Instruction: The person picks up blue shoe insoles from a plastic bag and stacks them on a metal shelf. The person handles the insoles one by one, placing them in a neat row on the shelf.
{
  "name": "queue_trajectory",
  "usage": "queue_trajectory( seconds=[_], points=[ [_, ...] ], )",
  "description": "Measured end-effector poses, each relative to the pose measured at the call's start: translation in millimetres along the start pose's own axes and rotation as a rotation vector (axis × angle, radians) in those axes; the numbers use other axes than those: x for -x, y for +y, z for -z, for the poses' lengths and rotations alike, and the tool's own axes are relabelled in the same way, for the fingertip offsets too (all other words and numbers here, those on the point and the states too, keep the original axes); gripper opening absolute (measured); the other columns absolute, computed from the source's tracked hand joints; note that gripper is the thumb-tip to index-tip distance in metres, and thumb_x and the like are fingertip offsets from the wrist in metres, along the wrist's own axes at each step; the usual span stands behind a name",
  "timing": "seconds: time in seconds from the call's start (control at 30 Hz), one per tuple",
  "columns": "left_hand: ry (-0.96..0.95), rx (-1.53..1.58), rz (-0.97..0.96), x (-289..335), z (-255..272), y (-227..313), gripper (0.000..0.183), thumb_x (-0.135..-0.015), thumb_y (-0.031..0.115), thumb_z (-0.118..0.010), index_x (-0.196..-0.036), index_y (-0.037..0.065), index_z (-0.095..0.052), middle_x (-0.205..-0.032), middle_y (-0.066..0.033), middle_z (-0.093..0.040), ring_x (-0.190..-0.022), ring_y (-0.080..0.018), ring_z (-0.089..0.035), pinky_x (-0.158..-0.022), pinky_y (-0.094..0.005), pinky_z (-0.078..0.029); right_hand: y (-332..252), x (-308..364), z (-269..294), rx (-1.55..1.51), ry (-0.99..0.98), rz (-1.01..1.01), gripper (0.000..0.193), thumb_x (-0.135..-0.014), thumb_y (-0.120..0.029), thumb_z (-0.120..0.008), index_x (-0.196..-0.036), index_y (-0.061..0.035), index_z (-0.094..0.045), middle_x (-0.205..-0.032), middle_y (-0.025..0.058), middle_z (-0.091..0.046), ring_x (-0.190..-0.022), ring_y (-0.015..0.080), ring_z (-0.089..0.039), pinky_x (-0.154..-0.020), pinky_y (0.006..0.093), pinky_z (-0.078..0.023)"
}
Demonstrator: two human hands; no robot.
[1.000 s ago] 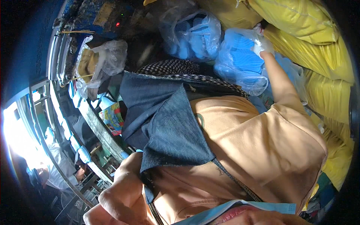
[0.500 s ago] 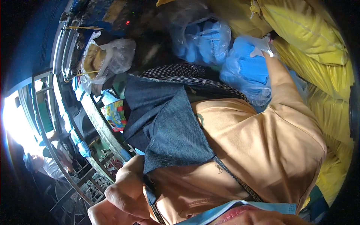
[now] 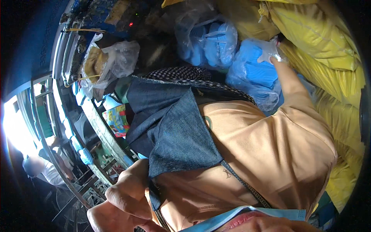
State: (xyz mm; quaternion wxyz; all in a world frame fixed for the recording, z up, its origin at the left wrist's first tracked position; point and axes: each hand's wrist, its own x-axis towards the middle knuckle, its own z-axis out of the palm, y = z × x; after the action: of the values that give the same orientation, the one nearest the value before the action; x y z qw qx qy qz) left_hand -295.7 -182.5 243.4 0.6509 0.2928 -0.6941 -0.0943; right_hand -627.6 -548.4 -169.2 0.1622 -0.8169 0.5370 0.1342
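Observation:
My right arm reaches out to a clear plastic bag [image 3: 247, 87] that holds several blue ridged pieces [image 3: 259, 71]. At its mouth my right hand [image 3: 269, 51], in a whitish glove-like covering, rests against the blue pieces with its fingers apart. Close to the camera at the lower left is my left hand [image 3: 125, 201], its bare fingers curled in. Whatever those fingers may hold is hidden. A dark denim apron [image 3: 181, 135] hangs across my tan shirt [image 3: 266, 154].
Another clear bag of blue pieces [image 3: 218, 40] lies beyond. Yellow sacks [image 3: 320, 50] are stacked along the right. To the left are a bag with a brown item [image 3: 96, 63] and a metal rail [image 3: 102, 131] carrying blue pieces. A person [image 3: 50, 166] is beyond the rail.
My right hand has shifted slightly at the bag's mouth, and more of its pale covering shows. My left hand has moved a little left and stays curled.

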Motion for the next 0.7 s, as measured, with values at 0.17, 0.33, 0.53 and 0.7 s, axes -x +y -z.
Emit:
queue_trajectory(
  seconds=[0.17,0.33,0.53,0.7],
  points=[
    [0.004,0.059,-0.031,11.3,16.1,-5.8,0.027,-0.082,0.029,-0.071,-0.108,0.026,-0.064,-0.119,0.0015,-0.055,-0.115,-0.0223,-0.043,-0.089,-0.0420,-0.035,-0.7,13.8,4.6,0.007,0.048,-0.011,0.082,-0.058,-0.035,-0.082,-0.131,-0.0104,-0.054,-0.125,0.0174,-0.060,-0.116,0.0347,-0.057,-0.100,0.0416,-0.045],
    [0.039,-0.005,-0.010,13.5,6.9,8.8,0.026,-0.082,0.028,-0.072,-0.107,0.025,-0.064,-0.117,0.0009,-0.055,-0.114,-0.0225,-0.044,-0.089,-0.0418,-0.035,-6.9,8.1,1.2,0.007,0.039,0.114,0.084,-0.057,-0.035,-0.083,-0.131,-0.0098,-0.053,-0.126,0.0176,-0.060,-0.116,0.0346,-0.057,-0.100,0.0414,-0.045],
    [0.059,0.044,-0.023,25.2,21.3,1.6,0.025,-0.082,0.027,-0.073,-0.105,0.025,-0.065,-0.116,0.0001,-0.055,-0.112,-0.0228,-0.044,-0.088,-0.0415,-0.036,3.3,26.3,5.6,-0.024,0.076,0.229,0.086,-0.056,-0.035,-0.084,-0.132,-0.0090,-0.053,-0.127,0.0178,-0.059,-0.116,0.0345,-0.057,-0.100,0.0412,-0.044],
    [0.105,-0.003,0.074,34.7,25.3,-11.7,0.025,-0.081,0.026,-0.073,-0.104,0.025,-0.065,-0.115,-0.0005,-0.055,-0.111,-0.0231,-0.045,-0.087,-0.0414,-0.036,-7.5,42.3,70.3,-0.034,-0.117,0.461,0.090,-0.054,-0.033,-0.084,-0.133,-0.0079,-0.051,-0.128,0.0183,-0.058,-0.117,0.0337,-0.056,-0.101,0.0400,-0.043]
  ],
)
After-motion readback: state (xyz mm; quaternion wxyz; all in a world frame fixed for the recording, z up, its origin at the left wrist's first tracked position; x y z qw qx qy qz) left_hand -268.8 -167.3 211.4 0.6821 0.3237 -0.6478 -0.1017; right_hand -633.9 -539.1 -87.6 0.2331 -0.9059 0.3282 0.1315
